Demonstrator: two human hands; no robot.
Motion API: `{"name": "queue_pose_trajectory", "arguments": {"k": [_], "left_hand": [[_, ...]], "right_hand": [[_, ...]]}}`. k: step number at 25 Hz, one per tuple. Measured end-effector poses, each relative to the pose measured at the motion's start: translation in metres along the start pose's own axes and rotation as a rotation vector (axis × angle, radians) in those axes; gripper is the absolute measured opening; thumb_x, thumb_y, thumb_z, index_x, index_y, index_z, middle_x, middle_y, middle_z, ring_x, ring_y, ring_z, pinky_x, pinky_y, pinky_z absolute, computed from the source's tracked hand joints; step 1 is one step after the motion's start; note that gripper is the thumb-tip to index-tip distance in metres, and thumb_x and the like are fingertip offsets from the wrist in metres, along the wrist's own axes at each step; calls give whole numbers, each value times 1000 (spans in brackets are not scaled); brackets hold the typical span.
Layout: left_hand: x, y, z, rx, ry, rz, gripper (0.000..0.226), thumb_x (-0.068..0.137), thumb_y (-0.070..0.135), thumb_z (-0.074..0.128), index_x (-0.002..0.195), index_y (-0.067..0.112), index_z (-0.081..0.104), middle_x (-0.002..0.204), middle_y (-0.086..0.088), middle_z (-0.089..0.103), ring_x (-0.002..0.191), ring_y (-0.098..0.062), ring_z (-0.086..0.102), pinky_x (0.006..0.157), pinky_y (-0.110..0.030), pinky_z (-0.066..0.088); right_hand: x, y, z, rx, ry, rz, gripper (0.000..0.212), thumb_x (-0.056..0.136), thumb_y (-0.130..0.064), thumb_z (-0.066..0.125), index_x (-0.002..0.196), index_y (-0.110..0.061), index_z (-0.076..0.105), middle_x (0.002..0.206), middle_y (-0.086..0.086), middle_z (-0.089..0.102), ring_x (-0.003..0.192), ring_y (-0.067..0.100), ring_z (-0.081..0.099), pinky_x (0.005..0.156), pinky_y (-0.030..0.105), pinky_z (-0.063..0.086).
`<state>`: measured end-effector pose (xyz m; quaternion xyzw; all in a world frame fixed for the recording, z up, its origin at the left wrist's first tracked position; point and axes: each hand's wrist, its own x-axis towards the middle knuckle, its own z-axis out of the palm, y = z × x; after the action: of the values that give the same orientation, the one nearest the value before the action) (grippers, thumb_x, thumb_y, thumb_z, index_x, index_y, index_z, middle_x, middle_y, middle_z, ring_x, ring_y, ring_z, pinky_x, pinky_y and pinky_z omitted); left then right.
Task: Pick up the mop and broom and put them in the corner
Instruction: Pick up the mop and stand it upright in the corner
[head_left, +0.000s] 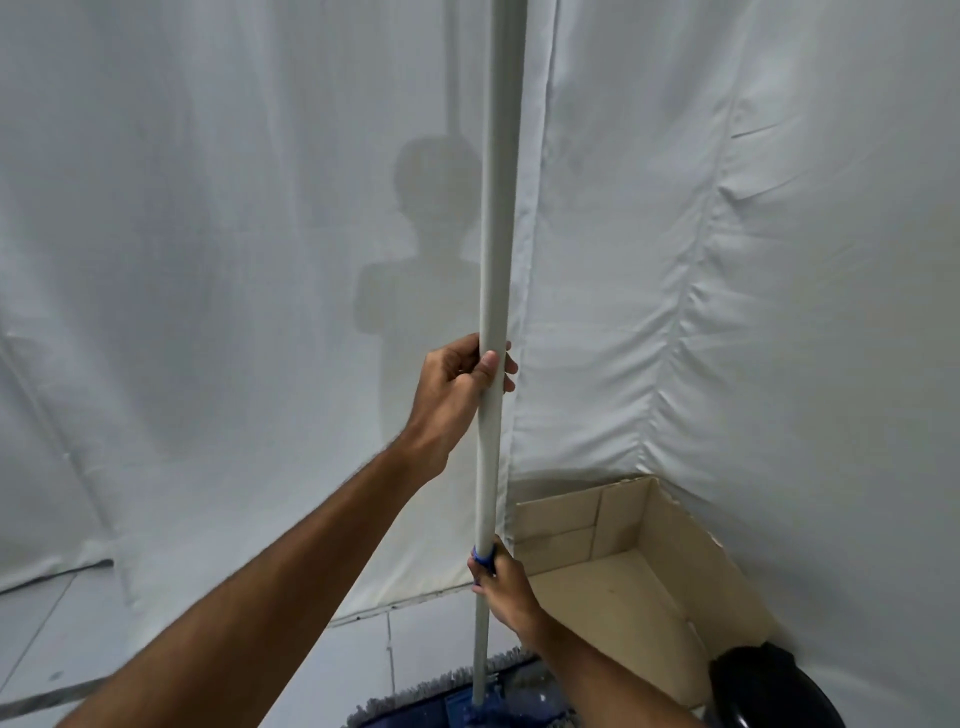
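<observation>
The mop stands upright in front of me, its long grey handle (501, 208) running from the top edge down to a blue flat head (467, 701) with grey fringe on the floor. My left hand (457, 384) is wrapped around the handle at mid height. Lower down, my right hand (501, 587) grips the handle at a blue collar. The handle lines up with the corner where two white fabric walls meet. No broom is in view.
An open cardboard box (670, 540) sits in the corner at the right of the mop. A black rounded object (769, 686) lies at the box's near right. White fabric walls (208, 260) hang on both sides over a pale tiled floor (78, 623).
</observation>
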<state>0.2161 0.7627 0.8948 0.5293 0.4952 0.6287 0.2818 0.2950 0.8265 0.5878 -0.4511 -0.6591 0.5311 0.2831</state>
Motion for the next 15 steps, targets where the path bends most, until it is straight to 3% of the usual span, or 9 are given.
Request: {"name": "queue_pose_trajectory", "arguments": {"k": [4, 6, 9, 11, 13, 15], "left_hand": [[51, -24, 37, -51, -1, -24, 20, 100, 12, 49, 100, 8, 68, 86, -8, 68, 79, -28, 64, 89, -53, 54], [78, -42, 52, -66, -20, -36, 20, 100, 12, 49, 104, 5, 68, 88, -11, 68, 80, -28, 65, 88, -51, 55], [118, -71, 72, -84, -69, -57, 22, 100, 11, 50, 109, 0, 67, 89, -11, 69, 82, -28, 67, 87, -47, 57], [154, -97, 84, -110, -102, -70, 23, 100, 11, 50, 111, -2, 66, 90, -11, 69, 84, -28, 68, 87, -45, 58], [193, -125, 97, -129, -124, -77, 24, 100, 10, 49, 112, -4, 65, 90, -11, 69, 84, -28, 68, 86, -44, 58], [223, -151, 105, -143, -157, -112, 23, 100, 8, 49, 112, -4, 65, 90, -11, 69, 85, -27, 68, 87, -43, 57]], "right_hand": [[47, 11, -53, -3, 25, 14, 17, 92, -13, 58, 102, 0, 52, 69, -2, 47, 64, 11, 51, 61, 24, 49], [74, 22, -73, 12, 31, 17, 6, 92, -12, 58, 95, -11, 53, 70, -1, 47, 61, 10, 49, 58, 25, 45], [116, 48, -100, 11, 60, 17, 9, 86, -25, 62, 89, -31, 58, 78, 9, 54, 69, 19, 52, 62, 36, 42], [142, 47, -121, 31, 85, 45, 8, 89, -18, 61, 91, -23, 57, 78, 9, 52, 71, 22, 50, 61, 35, 42], [177, 48, -139, 32, 111, 72, 6, 92, -5, 57, 94, -10, 54, 74, 1, 52, 67, 13, 52, 58, 24, 45], [211, 52, -152, 14, 122, 114, 10, 91, 0, 54, 91, -10, 54, 73, -2, 52, 62, 7, 51, 55, 19, 44]]}}
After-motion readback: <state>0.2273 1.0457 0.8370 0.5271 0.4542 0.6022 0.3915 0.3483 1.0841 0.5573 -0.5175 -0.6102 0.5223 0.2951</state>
